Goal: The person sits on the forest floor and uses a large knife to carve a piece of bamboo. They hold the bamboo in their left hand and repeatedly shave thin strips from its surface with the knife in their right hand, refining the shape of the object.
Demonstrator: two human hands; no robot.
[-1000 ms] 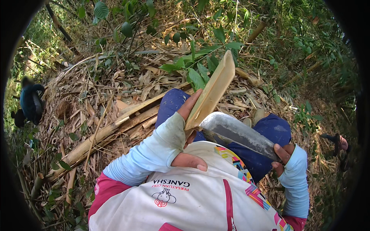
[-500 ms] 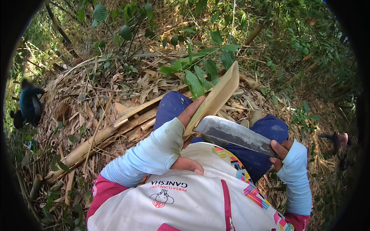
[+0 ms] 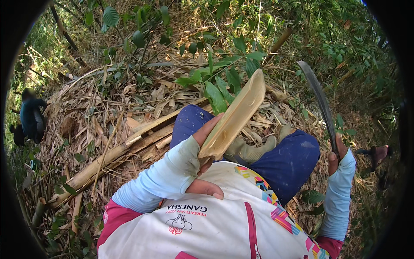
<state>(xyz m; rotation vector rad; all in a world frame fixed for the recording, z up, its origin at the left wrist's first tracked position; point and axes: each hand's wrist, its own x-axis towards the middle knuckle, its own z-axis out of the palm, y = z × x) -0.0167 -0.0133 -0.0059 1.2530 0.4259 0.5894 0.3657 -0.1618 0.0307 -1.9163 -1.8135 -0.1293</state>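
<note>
My left hand (image 3: 206,131) grips a split piece of bamboo (image 3: 238,113), pale and hollow inside. It slants up and away from my chest, its far end cut at an angle. The left thumb sticks out below it, over my shirt. At the right, my right hand (image 3: 339,154) is closed round the base of a machete (image 3: 321,98). Its dark, slightly curved blade stands raised, apart from the bamboo and seen almost edge-on. The machete's handle is hidden in my fist.
Long split bamboo poles (image 3: 115,153) lie to the left on dry leaves. My bent knees (image 3: 286,166) are just below the work. Leafy green stems (image 3: 215,96) rise ahead. A person in dark clothes (image 3: 32,116) is at the far left; another dark shape (image 3: 378,156) shows at the right rim.
The machete has come away from the bamboo and swung up to the right with my right hand. The bamboo has turned slightly, showing more of its hollow side.
</note>
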